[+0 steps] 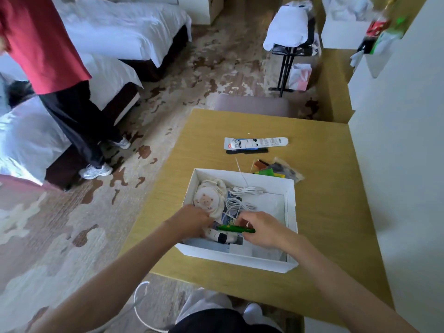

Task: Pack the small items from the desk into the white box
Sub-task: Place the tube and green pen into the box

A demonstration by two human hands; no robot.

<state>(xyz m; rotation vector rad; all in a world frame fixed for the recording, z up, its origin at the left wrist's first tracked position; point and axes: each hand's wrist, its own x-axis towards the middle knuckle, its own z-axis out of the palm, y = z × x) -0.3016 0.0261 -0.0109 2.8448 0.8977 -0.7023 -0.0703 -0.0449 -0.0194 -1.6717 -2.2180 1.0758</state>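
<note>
The white box point(290, 212) sits on the wooden desk point(336, 212). Inside lie a round cloth pouch with a pig face point(206, 199), a coiled white cable point(242, 195) and a white-and-black tube point(222, 236). Both hands are inside the box at its near left. My right hand point(262, 228) pinches a green pen-like item point(236, 229) lying across the box. My left hand point(192, 222) rests at the pouch's edge, its fingers curled over the pen's left end; what they grip is hidden. On the desk beyond the box lie a white tube point(255, 143), a black strip point(247, 151) and a clear bag of coloured bits point(278, 170).
A stool point(252, 105) stands at the desk's far edge. A person in a red top point(40, 44) stands at the left between white beds point(120, 32). A white wall point(408, 164) borders the desk on the right. A folding rack with white cloth point(290, 32) stands farther back.
</note>
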